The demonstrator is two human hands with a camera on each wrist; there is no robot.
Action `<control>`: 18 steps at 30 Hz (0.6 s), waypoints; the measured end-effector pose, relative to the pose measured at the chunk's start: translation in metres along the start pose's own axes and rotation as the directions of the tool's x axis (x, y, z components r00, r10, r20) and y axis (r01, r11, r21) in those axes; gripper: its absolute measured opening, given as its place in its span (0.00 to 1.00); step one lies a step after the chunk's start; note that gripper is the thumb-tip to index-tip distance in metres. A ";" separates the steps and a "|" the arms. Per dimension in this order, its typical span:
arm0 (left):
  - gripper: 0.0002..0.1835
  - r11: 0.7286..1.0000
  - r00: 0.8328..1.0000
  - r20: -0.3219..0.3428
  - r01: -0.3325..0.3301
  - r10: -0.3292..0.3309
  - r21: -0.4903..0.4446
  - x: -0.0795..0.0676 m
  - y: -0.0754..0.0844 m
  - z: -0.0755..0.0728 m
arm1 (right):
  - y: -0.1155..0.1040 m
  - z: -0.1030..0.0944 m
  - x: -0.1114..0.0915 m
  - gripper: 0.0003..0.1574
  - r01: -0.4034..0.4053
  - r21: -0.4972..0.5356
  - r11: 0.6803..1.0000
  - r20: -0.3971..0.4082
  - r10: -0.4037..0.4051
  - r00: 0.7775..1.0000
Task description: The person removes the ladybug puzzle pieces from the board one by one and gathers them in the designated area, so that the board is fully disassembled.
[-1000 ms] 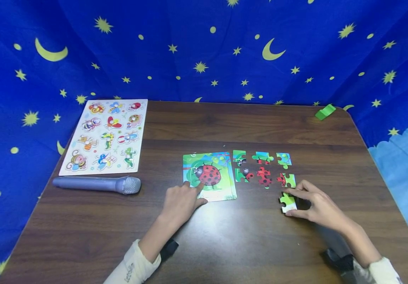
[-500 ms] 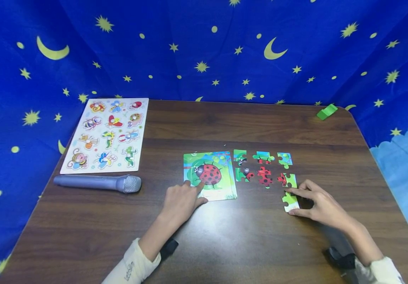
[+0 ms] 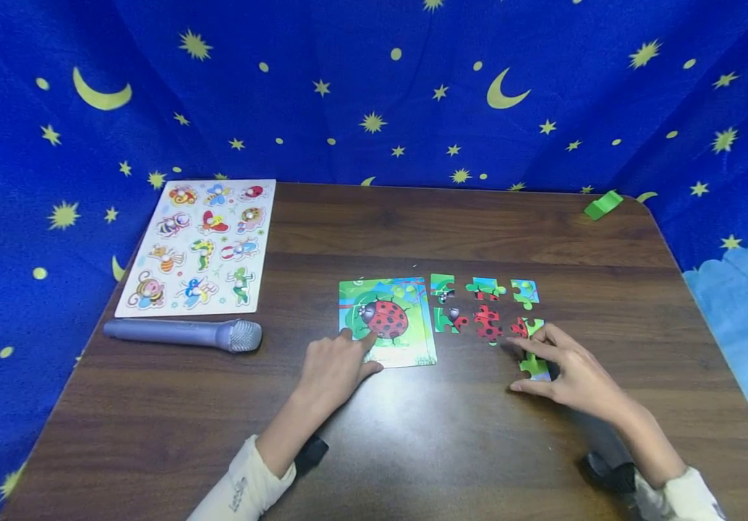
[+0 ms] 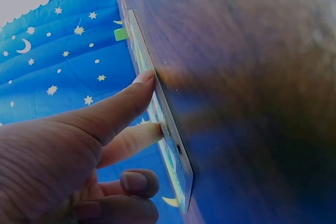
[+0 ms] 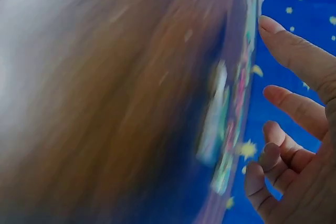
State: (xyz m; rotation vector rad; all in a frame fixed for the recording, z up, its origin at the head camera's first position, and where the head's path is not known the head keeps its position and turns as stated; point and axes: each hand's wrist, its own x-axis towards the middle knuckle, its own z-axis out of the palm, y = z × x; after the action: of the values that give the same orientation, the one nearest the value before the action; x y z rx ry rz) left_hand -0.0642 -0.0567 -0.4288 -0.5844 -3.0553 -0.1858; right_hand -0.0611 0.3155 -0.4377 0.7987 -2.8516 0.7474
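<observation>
A square ladybug puzzle board (image 3: 413, 354) lies mid-table in the head view. My left hand (image 3: 330, 370) touches its lower left part, index finger on the surface and thumb at the near edge; the left wrist view shows these two fingers (image 4: 126, 106) stretched out and the others curled. Right of the board, several loose jigsaw pieces (image 3: 487, 324) lie in two rows, with a green and white corner piece (image 3: 534, 367) below the right column. My right hand (image 3: 576, 373) hovers around that corner piece, thumb and index apart. In the right wrist view, nothing sits between its fingers (image 5: 294, 53).
A white peg board of insects (image 3: 201, 250) lies at the back left, a toy microphone (image 3: 181, 333) before it. A green block (image 3: 603, 206) stands near the back right corner. A starry blue cloth (image 3: 322, 94) hangs behind the table.
The right hand has let go of the corner piece, which now lies below the right column, and its fingertips have shifted slightly left. The left hand has stayed on the board.
</observation>
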 end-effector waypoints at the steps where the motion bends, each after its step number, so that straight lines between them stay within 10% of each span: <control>1: 0.27 1.000 1.000 0.001 0.002 -0.002 -0.008 0.000 0.000 0.000 | -0.003 0.001 0.003 0.42 0.010 -0.001 1.000 0.001 -0.010 1.000; 18: 0.36 0.995 0.995 0.058 0.089 -0.086 -0.050 -0.011 -0.012 -0.004 | -0.058 0.032 0.065 0.43 0.168 0.068 0.983 0.075 -0.173 0.982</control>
State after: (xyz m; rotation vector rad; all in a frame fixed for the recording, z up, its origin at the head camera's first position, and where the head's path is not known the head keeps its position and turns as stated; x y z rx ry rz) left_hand -0.0587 -0.0724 -0.4267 -0.4659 -3.1414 -0.2565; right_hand -0.0862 0.2269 -0.4272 1.0903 -2.7941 0.7993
